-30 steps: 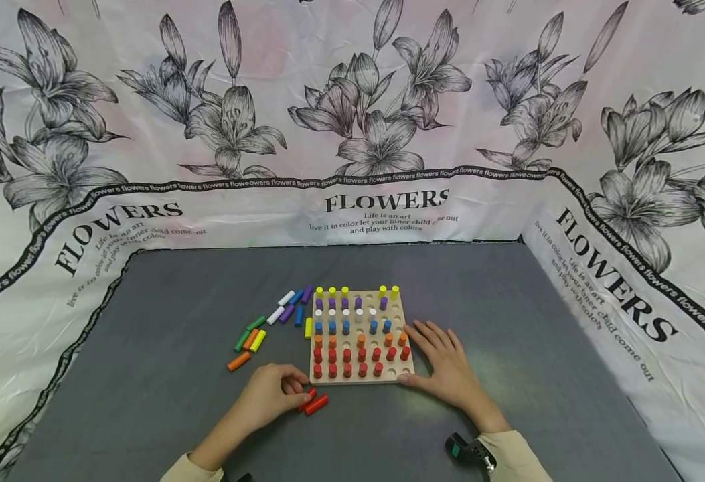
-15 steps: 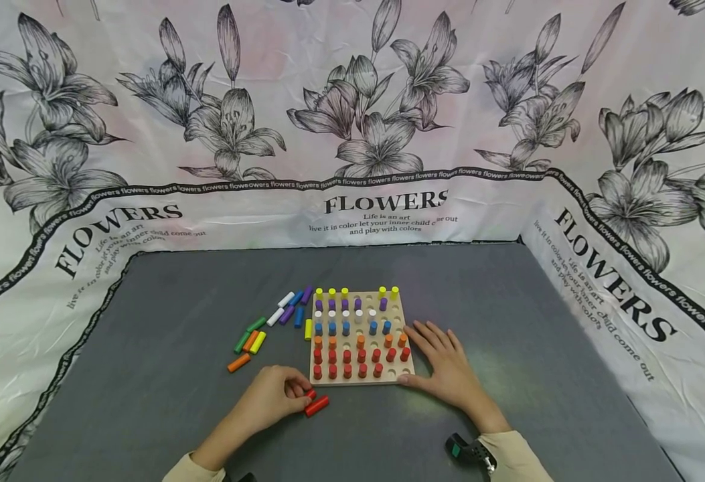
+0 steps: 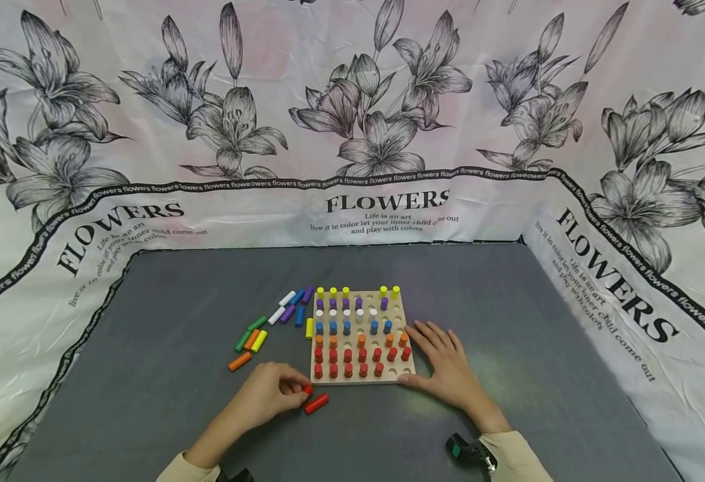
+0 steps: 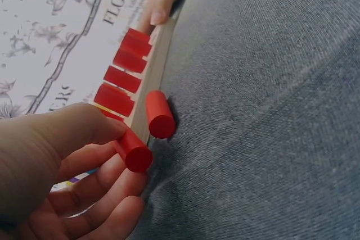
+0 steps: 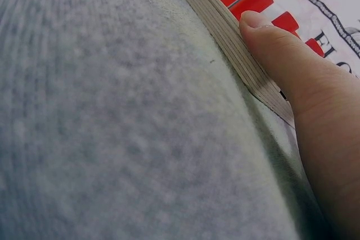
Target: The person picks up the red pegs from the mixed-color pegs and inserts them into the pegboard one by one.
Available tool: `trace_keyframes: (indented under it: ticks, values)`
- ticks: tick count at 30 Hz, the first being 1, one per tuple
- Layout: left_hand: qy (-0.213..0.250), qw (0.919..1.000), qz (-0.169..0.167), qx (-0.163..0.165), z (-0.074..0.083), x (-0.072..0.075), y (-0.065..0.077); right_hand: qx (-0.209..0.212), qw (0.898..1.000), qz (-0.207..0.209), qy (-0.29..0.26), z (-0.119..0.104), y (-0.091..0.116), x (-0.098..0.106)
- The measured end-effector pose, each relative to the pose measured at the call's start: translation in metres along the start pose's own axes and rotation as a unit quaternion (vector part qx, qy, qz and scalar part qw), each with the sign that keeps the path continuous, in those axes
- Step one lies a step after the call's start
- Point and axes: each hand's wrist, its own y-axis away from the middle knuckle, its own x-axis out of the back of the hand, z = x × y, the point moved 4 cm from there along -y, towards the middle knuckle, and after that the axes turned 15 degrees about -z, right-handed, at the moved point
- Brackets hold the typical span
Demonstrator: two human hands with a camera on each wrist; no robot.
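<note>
Between thumb and fingers my left hand (image 3: 272, 393) pinches a red peg (image 4: 135, 151), close by the near left corner of the wooden pegboard (image 3: 352, 382). Just to the right of it another red peg (image 3: 317, 404) lies on the grey cloth. The board carries upright pegs in rows by colour: yellow at the far side, then purple, white, blue, orange and two red rows nearest me. My right hand (image 3: 445, 365) rests along the board's right side with fingers spread. In the right wrist view its thumb (image 5: 270, 40) lies on the board's edge.
Left of the board lie loose pegs, among them a green peg (image 3: 242, 341), an orange peg (image 3: 240, 362), a white peg (image 3: 276, 315) and a yellow peg (image 3: 309, 328) near the board's left edge. A floral printed sheet (image 3: 382, 227) rises behind the grey table cloth (image 3: 207, 288).
My left hand has taken up one of the two red pegs and drawn it slightly up and away from the other. The right hand stays on the board.
</note>
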Motion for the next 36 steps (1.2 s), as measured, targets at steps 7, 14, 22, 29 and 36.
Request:
trace_keyframes:
  ticks: [7,14,22,29,36]
  values:
    - [0.013,0.9997,-0.02,-0.009,0.004,0.002,0.002,-0.003,1.0,-0.005,0.005,0.0,0.0,0.001]
    - [0.03,0.9985,-0.045,-0.006,0.012,0.003,0.004,-0.001,1.0,-0.002,0.003,-0.001,0.0,0.002]
    - [0.06,0.9953,-0.075,-0.015,0.022,-0.002,0.005,-0.002,1.0,-0.004,0.004,0.0,0.0,0.001]
    - [0.073,0.9924,-0.093,-0.033,0.033,-0.006,0.004,0.0,1.0,-0.002,0.002,-0.001,0.0,0.002]
    - [0.081,0.9896,-0.108,-0.05,0.043,-0.009,-0.001,-0.004,1.0,-0.004,0.006,-0.001,-0.001,0.002]
